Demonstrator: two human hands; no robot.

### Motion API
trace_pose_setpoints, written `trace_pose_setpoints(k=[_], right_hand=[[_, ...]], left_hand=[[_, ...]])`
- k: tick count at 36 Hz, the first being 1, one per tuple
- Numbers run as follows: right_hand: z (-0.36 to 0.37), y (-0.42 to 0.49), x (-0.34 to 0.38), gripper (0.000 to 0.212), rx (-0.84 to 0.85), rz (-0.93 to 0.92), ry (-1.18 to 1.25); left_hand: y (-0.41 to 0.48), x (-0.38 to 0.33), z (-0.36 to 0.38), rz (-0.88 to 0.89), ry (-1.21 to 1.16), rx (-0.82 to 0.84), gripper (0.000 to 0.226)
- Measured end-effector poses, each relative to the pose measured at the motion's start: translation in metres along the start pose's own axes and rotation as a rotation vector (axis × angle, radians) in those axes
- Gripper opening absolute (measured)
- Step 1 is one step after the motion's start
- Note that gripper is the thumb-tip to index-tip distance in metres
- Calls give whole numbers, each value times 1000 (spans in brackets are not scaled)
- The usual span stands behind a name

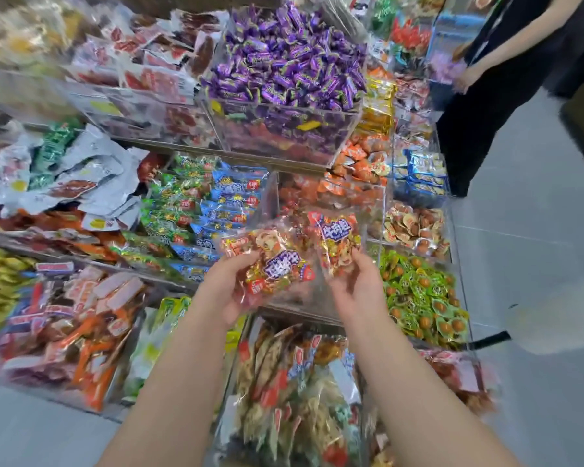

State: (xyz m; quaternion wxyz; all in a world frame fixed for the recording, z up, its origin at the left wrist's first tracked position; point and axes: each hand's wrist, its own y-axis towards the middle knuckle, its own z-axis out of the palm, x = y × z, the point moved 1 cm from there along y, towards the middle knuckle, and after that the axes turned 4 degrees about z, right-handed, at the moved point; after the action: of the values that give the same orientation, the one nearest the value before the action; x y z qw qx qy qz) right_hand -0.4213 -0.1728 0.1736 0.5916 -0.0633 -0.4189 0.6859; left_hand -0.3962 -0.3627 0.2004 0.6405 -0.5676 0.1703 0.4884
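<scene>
Red-and-gold snack packet (277, 264): tilted, gripped by the left hand (228, 288), fingers curled round its lower edge, above the clear bins (371, 197).
Second packet (338, 244): upright, just beside the first, pinched at its bottom by the right hand (358, 288).
Purple sweets (284, 59): heaped in a clear bin on the upper tier.
Person in black (506, 79): standing at the display's far right.

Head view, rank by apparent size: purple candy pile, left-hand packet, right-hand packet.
1. purple candy pile, largest although farther off.
2-3. left-hand packet and right-hand packet: look alike, partly covered, unranked.
</scene>
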Motion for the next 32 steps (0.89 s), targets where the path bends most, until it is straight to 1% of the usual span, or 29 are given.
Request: trace_pose_setpoints(k=[1, 4, 7, 10, 11, 13, 15, 19, 21, 23, 25, 26, 27, 29, 32], right_hand=[[-2, 1, 3, 12, -9, -17, 25], [-9, 12, 4, 30, -105, -17, -21], [-10, 24, -2, 28, -195, -75, -159], [-3, 33, -11, 35, -239, -121, -288], [0, 37, -15, 36, -240, -110, -334], [6, 46, -23, 47, -210, -46, -371], [9, 59, -33, 55, -173, 19, -397], [12, 87, -48, 52, -135, 82, -466], [17, 101, -52, 45, -127, 60, -514], [23, 117, -55, 38, -137, -3, -673], [26, 132, -58, 34, -164, -63, -844], [27, 139, -59, 35, -192, -85, -923], [27, 145, -60, 39, -229, -105, -999], [27, 154, -58, 42, -283, -141, -1151], [25, 168, -58, 40, -296, -144, -1322]], left_hand=[[3, -4, -6, 10, 14, -38, 20], [12, -22, -20, 53, 80, -89, 26], [20, -40, -29, 82, 110, -84, 29], [28, -57, -33, 104, 165, -48, 21], [32, -63, -35, 107, 180, -35, 17], [38, -74, -37, 103, 187, -1, 12], [47, -85, -38, 105, 185, 19, 16], [61, -103, -40, 86, 187, 79, 30], [68, -109, -41, 81, 195, 98, 25], [75, -114, -44, 89, 182, 110, 16], [81, -116, -48, 84, 163, 124, 13], [84, -117, -49, 87, 165, 128, 14], [85, -118, -50, 91, 172, 132, 18], [88, -120, -51, 97, 194, 140, 33], [91, -120, -51, 87, 216, 135, 48]])
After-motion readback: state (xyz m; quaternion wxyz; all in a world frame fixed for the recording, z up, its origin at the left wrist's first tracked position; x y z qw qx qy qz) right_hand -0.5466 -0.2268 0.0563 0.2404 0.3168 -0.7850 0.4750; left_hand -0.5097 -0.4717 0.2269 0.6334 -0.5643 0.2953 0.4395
